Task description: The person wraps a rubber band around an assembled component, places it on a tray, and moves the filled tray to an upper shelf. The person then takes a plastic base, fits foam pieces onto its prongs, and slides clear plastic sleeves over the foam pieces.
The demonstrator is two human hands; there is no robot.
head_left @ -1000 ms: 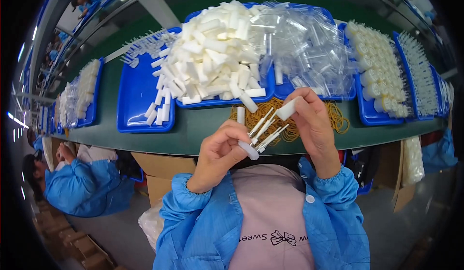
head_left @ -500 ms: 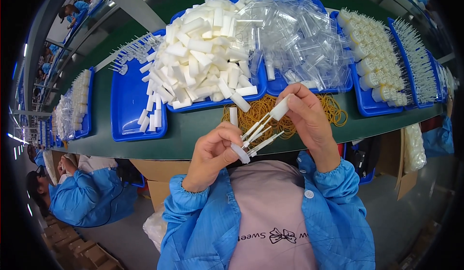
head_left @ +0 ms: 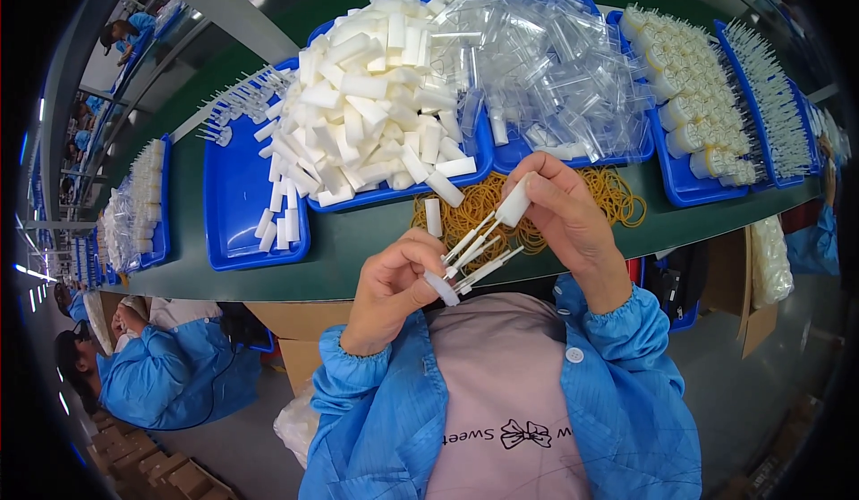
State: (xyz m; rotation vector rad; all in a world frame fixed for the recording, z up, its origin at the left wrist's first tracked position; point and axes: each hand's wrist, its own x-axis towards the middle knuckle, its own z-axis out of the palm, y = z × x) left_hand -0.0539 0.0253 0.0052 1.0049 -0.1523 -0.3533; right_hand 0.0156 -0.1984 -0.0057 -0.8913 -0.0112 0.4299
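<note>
My left hand (head_left: 386, 296) pinches the round base of a white pronged plastic piece (head_left: 439, 289), whose several thin prongs point up and to the right. Between the thumb and fingers of my right hand (head_left: 573, 218) is a white foam cylinder (head_left: 513, 206). The cylinder's lower end meets the tips of the upper prongs; whether they go into it I cannot tell. Just beyond my hands, a heap of yellow rubber bands (head_left: 465, 218) lies on the green table (head_left: 358, 249). A loose foam cylinder (head_left: 433, 217) stands beside the bands.
A large pile of foam cylinders (head_left: 358, 111) fills a blue tray, with clear plastic sleeves (head_left: 555, 70) heaped to its right. A blue tray (head_left: 237, 218) at left holds pronged pieces and some foam. Banded bundles (head_left: 684, 111) fill a tray at right. A co-worker (head_left: 174, 366) sits at left.
Both hands keep their grips, with the foam cylinder still at the prong tips. My right hand and the cylinder have shifted very slightly left; the view has tilted a little.
</note>
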